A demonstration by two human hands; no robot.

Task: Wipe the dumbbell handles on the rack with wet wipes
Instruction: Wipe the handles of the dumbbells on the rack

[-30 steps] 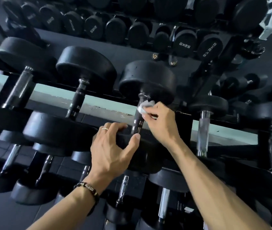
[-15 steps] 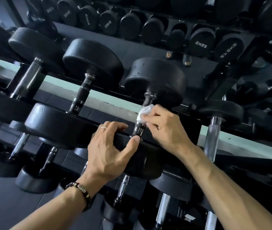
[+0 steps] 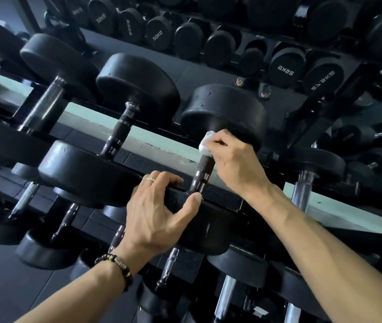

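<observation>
Item: dumbbell handle (image 3: 202, 172), dark and knurled, mid-tier of the rack (image 3: 220, 197). Landmark: this handle.

Step in hand: wiping the handle. Judged best done by wrapping the wet wipe (image 3: 205, 142) round the knurling, drawing it along the full length and turning to reach the underside.

Right hand (image 3: 234, 162): fingers curled, pinching the wipe against the handle's upper end.

Left hand (image 3: 159, 210): below the handle, fingers and thumb curled over the near weight head (image 3: 208, 220), steadying it.
</observation>
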